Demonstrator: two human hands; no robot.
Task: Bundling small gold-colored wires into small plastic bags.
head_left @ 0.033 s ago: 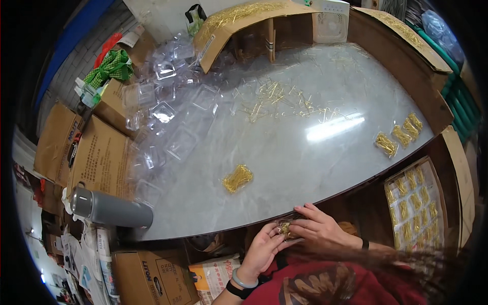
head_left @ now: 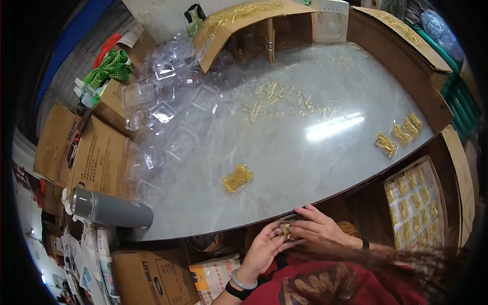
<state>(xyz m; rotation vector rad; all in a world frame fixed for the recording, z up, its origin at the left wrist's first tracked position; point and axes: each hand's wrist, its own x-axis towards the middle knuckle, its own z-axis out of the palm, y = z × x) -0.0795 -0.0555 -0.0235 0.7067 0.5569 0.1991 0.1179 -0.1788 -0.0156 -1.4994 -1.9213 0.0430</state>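
Observation:
At the table's near edge, my left hand (head_left: 260,250) and my right hand (head_left: 320,230) hold one small clear plastic box (head_left: 285,232) between them. Gold-coloured metal pieces show inside it. The fingers of both hands are closed on its sides and hide much of it, so whether its lid is fastened cannot be told. Farther up the grey table (head_left: 274,162) lies a clear pack of gold hooks (head_left: 237,179). A loose scatter of gold hooks (head_left: 274,94) is spread across the table's middle.
Clear plastic boxes (head_left: 183,142) are heaped at the left, behind a grey bottle (head_left: 114,208). Several filled packs (head_left: 401,134) lie at the right edge; a carton of more packs (head_left: 417,203) stands below. Cardboard shelving (head_left: 284,25) and a white fan (head_left: 330,23) line the back.

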